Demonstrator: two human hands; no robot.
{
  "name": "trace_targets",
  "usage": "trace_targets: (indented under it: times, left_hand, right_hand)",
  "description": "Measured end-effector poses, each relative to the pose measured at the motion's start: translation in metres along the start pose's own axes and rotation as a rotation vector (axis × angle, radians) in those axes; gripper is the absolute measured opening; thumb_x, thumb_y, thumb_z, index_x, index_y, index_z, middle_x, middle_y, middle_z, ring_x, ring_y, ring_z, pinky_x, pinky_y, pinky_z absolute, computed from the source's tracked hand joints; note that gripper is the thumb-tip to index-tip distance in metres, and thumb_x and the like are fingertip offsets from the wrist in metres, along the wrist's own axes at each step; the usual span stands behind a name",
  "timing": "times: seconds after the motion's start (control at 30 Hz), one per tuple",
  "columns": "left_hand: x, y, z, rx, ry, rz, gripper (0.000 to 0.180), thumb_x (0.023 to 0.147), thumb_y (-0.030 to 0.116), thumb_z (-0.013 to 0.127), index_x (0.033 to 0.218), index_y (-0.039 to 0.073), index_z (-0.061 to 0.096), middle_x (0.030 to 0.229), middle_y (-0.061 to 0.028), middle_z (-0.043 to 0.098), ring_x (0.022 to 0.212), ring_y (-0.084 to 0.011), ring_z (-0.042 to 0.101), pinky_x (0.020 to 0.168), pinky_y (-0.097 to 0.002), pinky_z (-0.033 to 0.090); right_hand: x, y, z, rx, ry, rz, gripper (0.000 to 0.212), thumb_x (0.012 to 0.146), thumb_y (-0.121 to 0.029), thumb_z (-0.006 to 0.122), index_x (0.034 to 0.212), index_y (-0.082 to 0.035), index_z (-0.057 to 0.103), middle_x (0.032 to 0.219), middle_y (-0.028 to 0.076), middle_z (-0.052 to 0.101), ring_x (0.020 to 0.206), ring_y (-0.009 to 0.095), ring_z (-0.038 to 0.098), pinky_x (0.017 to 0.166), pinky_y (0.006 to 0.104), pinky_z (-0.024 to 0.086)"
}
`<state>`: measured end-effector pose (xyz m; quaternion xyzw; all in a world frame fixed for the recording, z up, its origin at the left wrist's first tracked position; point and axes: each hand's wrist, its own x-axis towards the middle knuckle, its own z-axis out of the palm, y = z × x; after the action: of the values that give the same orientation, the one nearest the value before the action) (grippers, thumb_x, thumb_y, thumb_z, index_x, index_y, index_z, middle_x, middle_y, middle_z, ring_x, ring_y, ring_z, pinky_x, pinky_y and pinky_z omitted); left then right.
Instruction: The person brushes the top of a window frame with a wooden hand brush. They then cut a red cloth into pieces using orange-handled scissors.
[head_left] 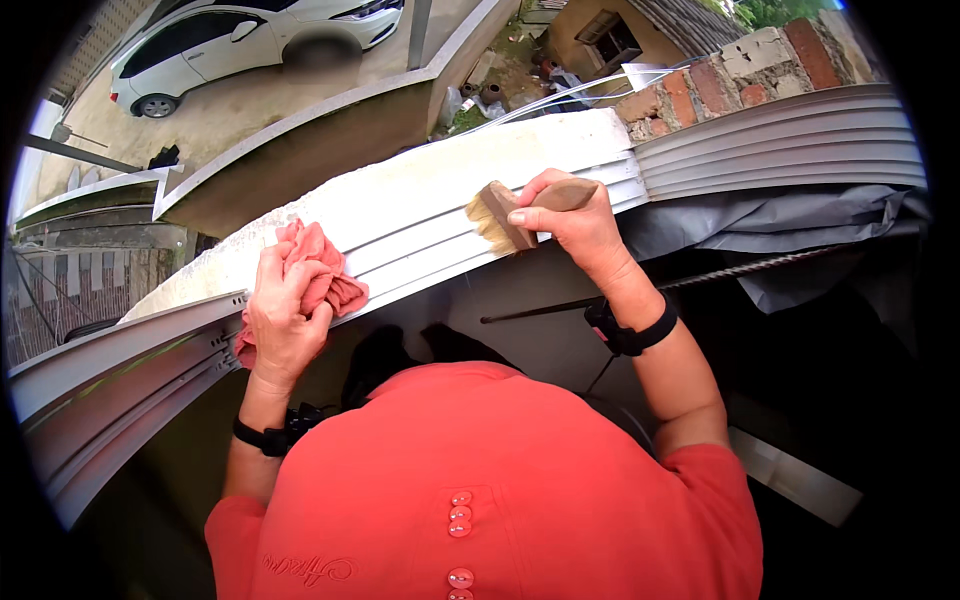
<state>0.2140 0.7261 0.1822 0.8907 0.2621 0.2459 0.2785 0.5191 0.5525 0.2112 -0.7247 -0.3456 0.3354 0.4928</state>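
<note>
My right hand (pixel 572 222) grips a flat wooden-handled brush (pixel 511 216) by its handle. The brush's pale bristles point left and rest on or just over the ribbed window track (pixel 420 245), where contact is hard to tell. My left hand (pixel 288 310) is closed round a crumpled red cloth (pixel 318 268) at the track's left part. Some of the cloth hangs out below that hand, beside the metal frame.
Grey metal sliding frames (pixel 130 365) stand at the left, with more ribbed track (pixel 790 140) at the right. Beyond the white sill lie a brick wall edge (pixel 745 75), a yard and a white car (pixel 240 45). A grey sheet (pixel 750 225) and a thin rod (pixel 700 278) are nearby on the right.
</note>
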Motion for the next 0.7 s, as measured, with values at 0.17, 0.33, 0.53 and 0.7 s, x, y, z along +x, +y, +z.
trace_targets:
  times: [0.17, 0.33, 0.53, 0.7]
  left_hand:
    - [-0.015, -0.003, 0.025, 0.052, 0.005, 0.021, 0.035, 0.069, 0.016, 0.08, 0.101, 0.009, 0.069, 0.116, -0.0215, 0.056, 0.105, -0.0394, 0.059, 0.085, -0.0445, 0.05]
    - [-0.024, -0.011, 0.041, 0.155, 0.103, 0.003, 0.032, 0.071, 0.015, 0.079, 0.101, 0.01, 0.07, 0.118, -0.0227, 0.059, 0.103, -0.0394, 0.06, 0.084, -0.0446, 0.049]
    - [-0.025, -0.01, 0.043, 0.186, 0.132, -0.01, 0.032, 0.07, 0.011, 0.079, 0.101, 0.008, 0.071, 0.12, -0.0232, 0.059, 0.102, -0.0402, 0.061, 0.084, -0.0446, 0.05]
    - [-0.024, -0.011, 0.043, 0.182, 0.126, -0.003, 0.032, 0.071, 0.011, 0.079, 0.102, 0.008, 0.071, 0.121, -0.0231, 0.058, 0.101, -0.04, 0.062, 0.084, -0.0438, 0.05]
  right_hand:
    - [-0.004, 0.01, -0.071, -0.4, 0.238, -0.103, 0.014, 0.075, -0.011, 0.079, 0.078, -0.003, 0.068, 0.069, 0.001, 0.062, 0.068, 0.007, 0.057, 0.063, 0.0232, 0.046]
    - [-0.01, 0.013, -0.062, -0.213, 0.088, -0.078, 0.012, 0.078, -0.007, 0.078, 0.081, -0.003, 0.067, 0.073, -0.003, 0.061, 0.067, 0.006, 0.054, 0.061, 0.0218, 0.044]
    - [-0.002, 0.009, -0.117, -0.139, 0.275, -0.011, 0.014, 0.077, -0.013, 0.079, 0.079, -0.006, 0.067, 0.073, -0.001, 0.064, 0.065, 0.008, 0.057, 0.056, 0.0243, 0.044]
    - [-0.012, 0.017, -0.109, -0.07, 0.308, 0.24, 0.014, 0.077, -0.012, 0.081, 0.081, -0.007, 0.068, 0.068, -0.002, 0.061, 0.059, 0.004, 0.054, 0.051, 0.0192, 0.04]
